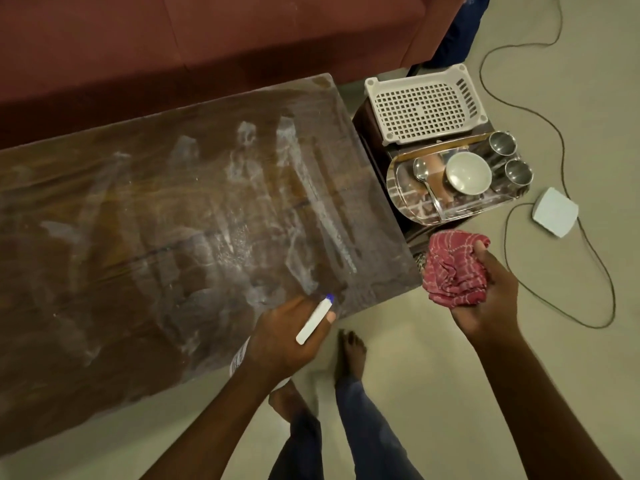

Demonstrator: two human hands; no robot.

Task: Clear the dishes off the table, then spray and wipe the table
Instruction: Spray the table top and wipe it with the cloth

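The long dark wooden table (121,258) is streaked with white spray foam across its middle and right part. My left hand (287,337) grips a white spray bottle (313,322) with a blue nozzle, held over the table's near right corner. My right hand (485,296) holds a bunched red patterned cloth (453,268) off the table's right end, above the floor. The dishes sit on a steel tray (401,202) to the right: a white bowl (468,173), a spoon (423,173) and two steel cups (504,143).
A white perforated plastic basket (426,105) stands behind the tray on a low dark stand. A maroon sofa (207,39) runs along the table's far side. A cable (561,150) and a white adapter (556,216) lie on the floor at right. My bare feet (351,351) stand by the table's corner.
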